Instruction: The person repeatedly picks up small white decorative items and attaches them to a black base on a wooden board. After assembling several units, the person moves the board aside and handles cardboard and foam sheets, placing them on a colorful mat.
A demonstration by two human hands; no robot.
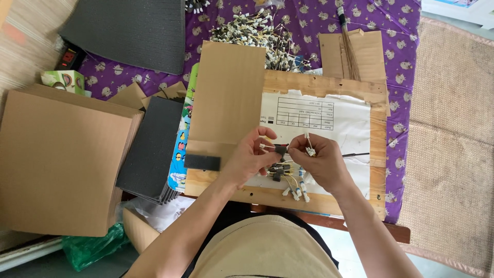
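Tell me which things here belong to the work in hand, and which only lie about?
In use: left hand, right hand, small wire harness, finished wires, wooden board, printed sheet.
Lying about: cardboard stack, dark foam sheets, green bag.

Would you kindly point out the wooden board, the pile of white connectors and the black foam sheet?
wooden board (319,82), head view, top edge.
pile of white connectors (257,36), head view, middle.
black foam sheet (128,33), head view, centre.
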